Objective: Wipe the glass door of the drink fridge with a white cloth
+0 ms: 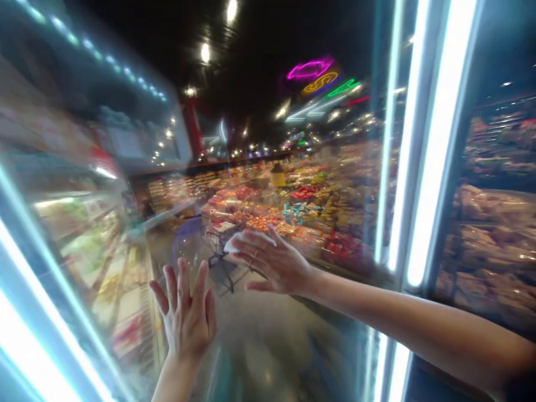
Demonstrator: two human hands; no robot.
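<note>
My left hand point(186, 315) is raised at the lower centre-left, back toward me, its fingers spread and holding nothing. To its right, my right hand point(274, 262) reaches in from the right edge with its fingers stretched out. A white cloth or paper point(232, 243) lies under or against the fingers of my right hand, partly hidden by them. Both hands appear in front of a clear pane through which the store shows. The two hands do not touch each other.
Bright light strips point(439, 139) stand at the right and more slant at the lower left. Beyond are heaped colourful packages point(305, 192), a metal cart or stand point(224, 268), blurred shelves point(125, 279) at the left and neon signs point(310, 69) overhead.
</note>
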